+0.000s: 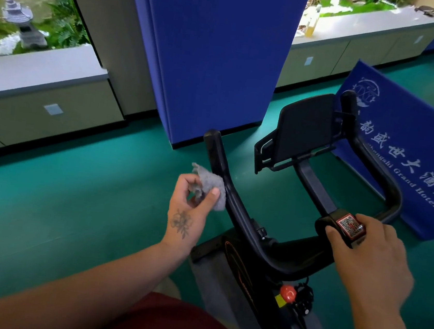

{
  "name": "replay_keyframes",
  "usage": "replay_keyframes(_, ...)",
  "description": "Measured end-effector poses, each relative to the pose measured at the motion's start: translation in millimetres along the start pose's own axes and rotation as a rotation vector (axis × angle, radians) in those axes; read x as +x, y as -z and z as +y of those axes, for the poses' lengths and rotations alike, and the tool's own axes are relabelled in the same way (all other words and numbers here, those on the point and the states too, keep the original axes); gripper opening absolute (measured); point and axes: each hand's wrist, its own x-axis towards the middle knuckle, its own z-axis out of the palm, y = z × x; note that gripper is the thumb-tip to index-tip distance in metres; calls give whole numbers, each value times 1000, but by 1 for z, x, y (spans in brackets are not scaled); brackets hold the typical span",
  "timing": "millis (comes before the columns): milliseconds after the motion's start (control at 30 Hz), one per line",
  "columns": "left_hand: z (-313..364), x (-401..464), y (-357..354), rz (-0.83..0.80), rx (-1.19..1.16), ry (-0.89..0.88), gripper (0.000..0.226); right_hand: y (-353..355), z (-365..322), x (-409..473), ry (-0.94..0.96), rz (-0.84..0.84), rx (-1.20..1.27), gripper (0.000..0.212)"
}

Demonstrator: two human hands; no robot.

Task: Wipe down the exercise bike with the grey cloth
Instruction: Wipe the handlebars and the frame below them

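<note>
- While left hand pinches the bunched grey cloth against the left handlebar, cloth's soft, light: wrap the bar.
- Right hand, fingers curled, grips the handlebar's centre block; exercise bike looks heavy, rigid.

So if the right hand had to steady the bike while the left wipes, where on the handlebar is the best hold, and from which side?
Probably the middle of the handlebar, from above, where the right hand rests now. That stretch runs crosswise next to the stem, so fingers can curl over it, and it stays clear of the left bar, where the left hand presses the grey cloth.
</note>
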Motion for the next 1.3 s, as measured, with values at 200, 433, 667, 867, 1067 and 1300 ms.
replay_keyframes(200, 22, 49, 9, 18, -64, -97, 30, 0, 2, -2, 2, 23, -19, 59)
replay_keyframes(433, 6, 38, 20, -143, -99, 16, 27, -13, 10, -9, 6, 78, 36, 64)
replay_keyframes(667, 38, 83, 22, -190, -218, 38, 32, -17, 15, -6, 13, 93, 111, 65)
replay_keyframes(867, 54, 103, 30, -333, -205, 52, 35, -25, 25, -5, 6, 94, 326, 63)
replay_keyframes(1067, 58, 109, 35, -327, -244, 79, 30, -29, 26, -6, -3, 107, 377, 62)
replay_keyframes(1300, 104, 152, 24, -608, 207, 52, 24, -30, 27, -6, -2, 112, 391, 64)
